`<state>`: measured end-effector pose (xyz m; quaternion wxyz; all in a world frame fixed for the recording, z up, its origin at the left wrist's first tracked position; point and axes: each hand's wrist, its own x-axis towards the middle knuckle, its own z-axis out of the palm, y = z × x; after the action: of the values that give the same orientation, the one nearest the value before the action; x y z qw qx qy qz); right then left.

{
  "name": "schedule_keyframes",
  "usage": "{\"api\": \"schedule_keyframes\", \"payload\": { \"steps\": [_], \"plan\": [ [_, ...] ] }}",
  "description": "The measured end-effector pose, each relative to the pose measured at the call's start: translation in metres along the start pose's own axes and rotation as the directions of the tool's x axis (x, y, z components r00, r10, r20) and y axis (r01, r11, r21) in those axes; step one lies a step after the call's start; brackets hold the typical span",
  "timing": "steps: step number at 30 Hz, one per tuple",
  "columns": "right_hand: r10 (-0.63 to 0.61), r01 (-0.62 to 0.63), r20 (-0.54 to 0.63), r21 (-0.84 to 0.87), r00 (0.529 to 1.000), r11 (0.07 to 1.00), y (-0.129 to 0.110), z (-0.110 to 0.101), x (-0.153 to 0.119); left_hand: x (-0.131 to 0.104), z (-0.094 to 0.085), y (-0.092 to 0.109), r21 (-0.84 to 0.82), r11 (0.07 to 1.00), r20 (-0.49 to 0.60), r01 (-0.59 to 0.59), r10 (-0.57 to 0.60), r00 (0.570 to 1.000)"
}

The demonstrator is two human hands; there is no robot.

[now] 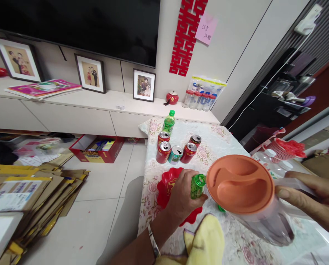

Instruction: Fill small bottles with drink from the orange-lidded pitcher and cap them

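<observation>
My left hand (182, 195), with a silver bangle at the wrist, is wrapped round an uncapped green bottle (196, 187) above a red scalloped tray (164, 189). My right hand (313, 198) grips the handle of a clear pitcher (274, 228) with an orange lid (240, 184). The pitcher is tilted, its lid close to the bottle's mouth. Whether liquid flows cannot be made out. Below the lid's edge a bit of green (221, 208) shows. Several opened drink cans (175, 155) stand behind the tray, with a capped green bottle (168, 123) beyond them.
A yellow cloth-like item (208, 239) lies at the front of the flowered tablecloth (150, 169). On the right are clear bottles (267, 156) and a pink basket (280, 149). The white cabinet (92, 99) holds framed photos and jars. Flattened cardboard (45, 191) lies on the floor at left.
</observation>
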<state>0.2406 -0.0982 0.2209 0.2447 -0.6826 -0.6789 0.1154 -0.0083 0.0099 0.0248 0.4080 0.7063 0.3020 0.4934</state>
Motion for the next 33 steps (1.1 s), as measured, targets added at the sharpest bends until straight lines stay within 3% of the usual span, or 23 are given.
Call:
{"api": "schedule_keyframes", "payload": {
  "steps": [8, 14, 33],
  "plan": [
    [-0.031, 0.031, 0.004, -0.008, 0.999, 0.999, -0.005, 0.001, 0.002, 0.001, 0.0, -0.001, 0.013, 1.0, -0.004, -0.002, 0.002, 1.0],
    [0.013, -0.014, 0.021, 0.059, 1.0, 0.998, -0.004, 0.003, 0.003, 0.0, 0.0, 0.0, 0.014, 1.0, -0.004, 0.006, -0.006, 1.0],
    [0.007, -0.007, 0.002, -0.017, 1.0, 1.0, -0.001, -0.001, 0.0, 0.001, -0.001, 0.002, -0.007, 1.0, 0.008, 0.024, -0.024, 1.0]
  ]
}}
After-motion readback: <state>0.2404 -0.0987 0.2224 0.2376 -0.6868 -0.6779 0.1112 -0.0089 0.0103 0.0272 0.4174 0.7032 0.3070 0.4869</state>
